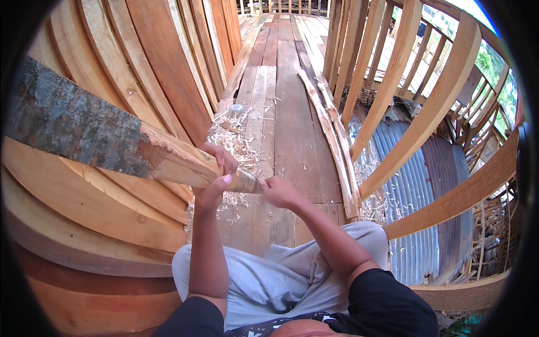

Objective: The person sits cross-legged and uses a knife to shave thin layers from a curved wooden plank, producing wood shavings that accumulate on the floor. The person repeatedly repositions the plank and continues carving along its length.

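Observation:
A thick timber (179,160) slants in from the left, its far-left part covered with rough grey bark (78,123) and the rest pale, stripped wood. My left hand (218,174) is wrapped round the stripped part near its narrow end, thumb on the near side. At that end my right hand (279,191) is closed, fingertips pressed together against a greyish tip. Whether it grips the wood itself or a small tool is hidden. Curled wood shavings (238,140) lie on the plank floor beyond and beneath my hands.
Upright boards (163,62) line the left side. Two long pale strips (328,129) lie along the right of the plank floor (292,123), beside slanted railing posts (387,84). Past the posts is a corrugated metal sheet (415,180). A small whitish round object (237,109) sits among the shavings.

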A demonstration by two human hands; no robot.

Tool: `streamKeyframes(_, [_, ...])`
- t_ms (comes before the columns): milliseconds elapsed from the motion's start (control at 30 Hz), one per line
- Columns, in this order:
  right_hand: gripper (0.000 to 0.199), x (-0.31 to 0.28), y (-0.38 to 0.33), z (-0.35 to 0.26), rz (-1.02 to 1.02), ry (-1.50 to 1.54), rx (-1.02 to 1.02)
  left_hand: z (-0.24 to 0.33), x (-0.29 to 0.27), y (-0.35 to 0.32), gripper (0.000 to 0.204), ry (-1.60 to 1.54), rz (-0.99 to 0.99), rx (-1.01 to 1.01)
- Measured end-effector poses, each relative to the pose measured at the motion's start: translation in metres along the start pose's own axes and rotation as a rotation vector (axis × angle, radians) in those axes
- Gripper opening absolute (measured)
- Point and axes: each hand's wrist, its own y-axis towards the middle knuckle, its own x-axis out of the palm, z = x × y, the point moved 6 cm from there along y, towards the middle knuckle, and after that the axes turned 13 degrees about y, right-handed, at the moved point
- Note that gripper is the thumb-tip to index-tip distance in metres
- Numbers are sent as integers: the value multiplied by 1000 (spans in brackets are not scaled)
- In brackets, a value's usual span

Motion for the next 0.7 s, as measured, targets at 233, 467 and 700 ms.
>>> streamKeyframes(233, [55, -6, 10, 74, 77, -23, 137, 5, 15, 1, 40, -118, 174, 134])
streamKeyframes(467, [58, -6, -22, -38, 24, 25, -98, 0, -28, -11, 56, 118, 303, 325])
streamKeyframes(700, [56, -11, 15, 103, 199, -31, 58, -10, -4, -5, 33, 43, 333, 126])
